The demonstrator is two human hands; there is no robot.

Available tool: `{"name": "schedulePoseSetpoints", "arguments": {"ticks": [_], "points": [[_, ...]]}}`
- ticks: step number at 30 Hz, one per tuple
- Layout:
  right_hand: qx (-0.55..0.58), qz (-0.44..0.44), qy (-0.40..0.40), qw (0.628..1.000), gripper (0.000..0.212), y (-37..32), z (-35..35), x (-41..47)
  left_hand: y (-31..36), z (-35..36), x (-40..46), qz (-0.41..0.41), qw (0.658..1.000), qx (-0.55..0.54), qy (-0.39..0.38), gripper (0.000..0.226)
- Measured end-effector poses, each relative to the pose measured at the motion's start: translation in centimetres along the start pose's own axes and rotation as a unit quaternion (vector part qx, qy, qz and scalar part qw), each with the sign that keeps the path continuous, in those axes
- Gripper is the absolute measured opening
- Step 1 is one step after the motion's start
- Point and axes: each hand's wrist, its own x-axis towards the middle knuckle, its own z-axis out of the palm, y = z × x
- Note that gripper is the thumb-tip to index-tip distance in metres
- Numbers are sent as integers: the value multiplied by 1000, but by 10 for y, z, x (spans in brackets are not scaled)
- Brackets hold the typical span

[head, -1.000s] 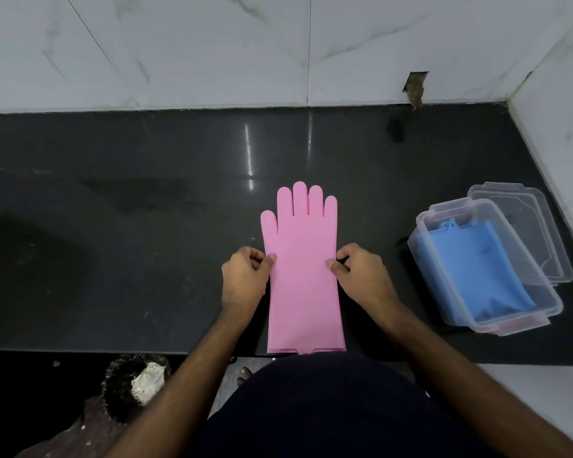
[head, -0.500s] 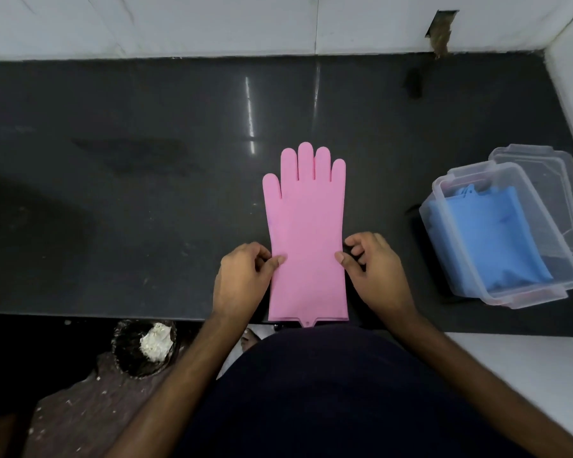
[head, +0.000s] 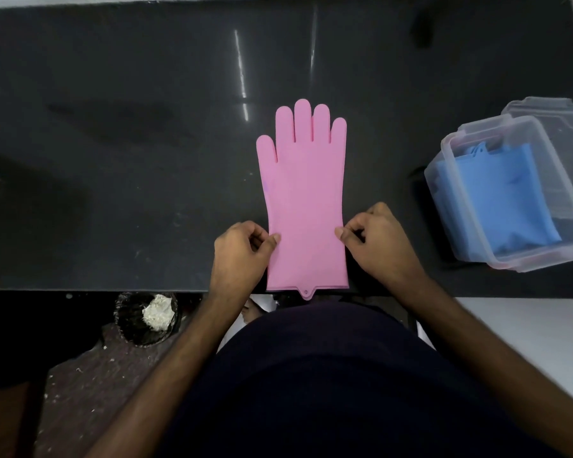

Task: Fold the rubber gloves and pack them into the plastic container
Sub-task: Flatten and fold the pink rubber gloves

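Dark surface [head: 113, 160], glossy. Left hand [head: 240, 252]: fingers curled, thumb pinching the left cuff edge of the pink glove [head: 305, 200]. Pink glove: flat, unfolded, fingers pointing away, cuff at the near surface edge. Right hand [head: 377, 239]: fingers curled, pinching the right cuff edge. Plastic container [head: 470, 259]: clear, open, well right of the glove, holding folded blue gloves [head: 500, 200]. Clear lid [head: 563, 127]: just behind the container.
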Motion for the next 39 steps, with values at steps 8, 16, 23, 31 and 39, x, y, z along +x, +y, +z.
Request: {"name": "schedulePoseSetpoints", "arguments": {"ticks": [8,16,23,31,39], "points": [[10,-51,37,998,18,6,7,-5,-4,0,1,30,999,27,-2,20],[-133,-312,28,940,7,23,8,-32,-15,-7,-23,139,989,19,-43,33],[-139,-376,-3,916,22,54,7,-48,-34,-9,-37,382,907,167,-53,30],[-112,-351,-27,929,17,49,5,-45,-45,-7,-47,356,921,158,-23,21],[-172,-444,-12,879,16,11,19,-42,-43,-13,-43,369,916,145,-67,31]]}}
